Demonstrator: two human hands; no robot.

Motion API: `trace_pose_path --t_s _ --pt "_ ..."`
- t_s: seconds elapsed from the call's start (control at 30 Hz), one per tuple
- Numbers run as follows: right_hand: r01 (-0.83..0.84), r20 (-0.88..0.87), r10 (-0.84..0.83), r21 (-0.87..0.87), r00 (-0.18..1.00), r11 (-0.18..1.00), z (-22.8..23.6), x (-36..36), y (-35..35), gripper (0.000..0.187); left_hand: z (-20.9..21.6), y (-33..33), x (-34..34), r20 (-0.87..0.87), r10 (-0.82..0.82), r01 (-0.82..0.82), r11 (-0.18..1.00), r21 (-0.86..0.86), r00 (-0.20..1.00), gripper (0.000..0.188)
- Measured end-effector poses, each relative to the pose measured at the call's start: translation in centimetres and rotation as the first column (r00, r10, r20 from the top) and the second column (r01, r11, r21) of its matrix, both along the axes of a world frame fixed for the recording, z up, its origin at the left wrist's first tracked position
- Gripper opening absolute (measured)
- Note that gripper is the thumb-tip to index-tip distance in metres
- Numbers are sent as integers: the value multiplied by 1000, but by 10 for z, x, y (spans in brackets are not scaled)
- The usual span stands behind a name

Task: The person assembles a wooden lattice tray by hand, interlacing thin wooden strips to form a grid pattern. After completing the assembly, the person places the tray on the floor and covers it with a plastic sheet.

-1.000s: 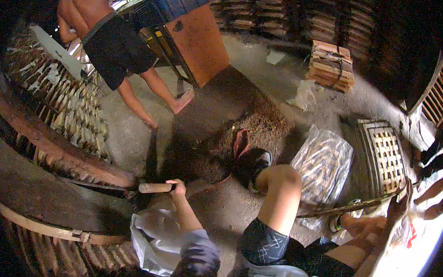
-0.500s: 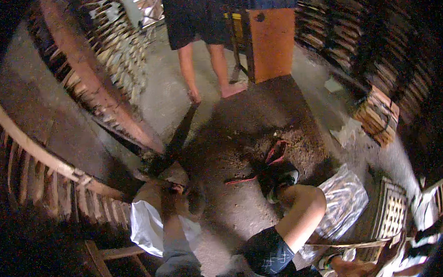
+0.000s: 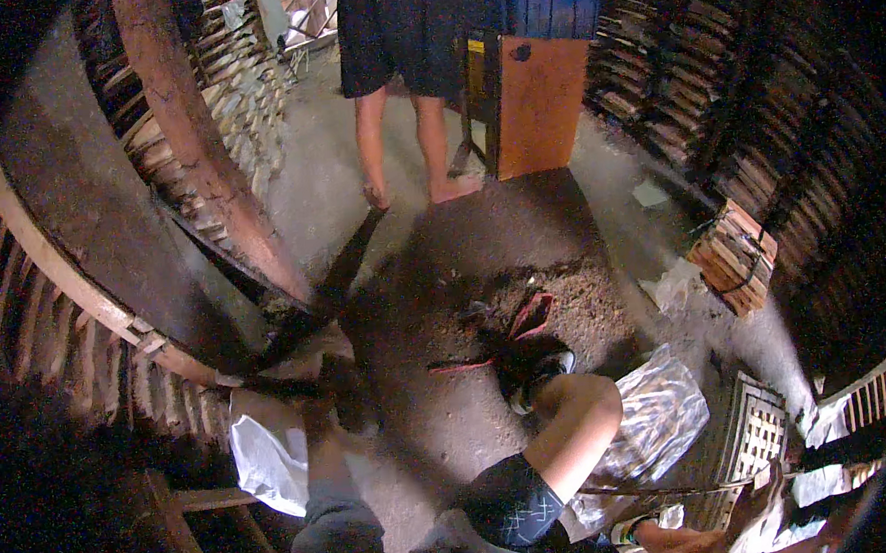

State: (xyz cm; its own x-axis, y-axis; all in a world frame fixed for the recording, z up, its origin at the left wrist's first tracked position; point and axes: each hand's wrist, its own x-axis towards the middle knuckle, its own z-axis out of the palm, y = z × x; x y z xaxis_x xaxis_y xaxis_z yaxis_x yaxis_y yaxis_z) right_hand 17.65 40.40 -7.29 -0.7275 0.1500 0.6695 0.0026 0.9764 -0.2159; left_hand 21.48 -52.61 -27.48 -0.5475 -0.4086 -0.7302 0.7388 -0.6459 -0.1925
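Note:
My left forearm (image 3: 325,468), with a grey sleeve, reaches forward at the lower left. Deep shadow covers my left hand (image 3: 318,411); its fingers do not show. Beside it lie a dark, long, thin thing (image 3: 284,387) and a white plastic bag (image 3: 270,466); whether the hand touches either, I cannot tell. At the lower right edge is a brown limb with a band (image 3: 677,539); it is too unclear to say whether this is my right hand. Between them a bent bare knee (image 3: 583,419) sticks out of dark shorts (image 3: 520,508).
A red-edged strap (image 3: 532,317) lies on the dirt floor near scattered crumbs. Right of the knee is a clear plastic bag (image 3: 661,415), then a woven panel (image 3: 752,441). A bundle of wood (image 3: 735,259) stands farther back. Another person (image 3: 403,78) stands by an orange-brown cabinet (image 3: 539,106).
The view has shifted, so most things sit a little lower and farther left. My left hand has gone from partly lit to deep shadow. The standing person stays in place.

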Motion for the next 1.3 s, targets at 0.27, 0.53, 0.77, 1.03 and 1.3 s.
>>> trace_pose_path --t_s 0.27,0.53,0.77,1.03,1.3 --pt "132 -21 -130 145 991 981 16 24 22 48 0 15 -40 286 -196 268 933 -239 938 52" --pt "135 -32 -132 143 991 980 106 16 -9 45 22 27 -50 590 -114 399 835 -380 800 40" --pt "226 -102 -210 180 972 957 144 6 -8 57 175 286 -217 531 -206 543 6 -840 822 45" --pt "111 -92 -115 -47 989 993 157 -47 -62 83 207 608 -178 548 -625 -514 -776 -364 556 66" --pt "213 -311 -211 -28 927 977 115 -53 -58 64 220 629 -168 787 -514 -218 -858 -466 342 35"
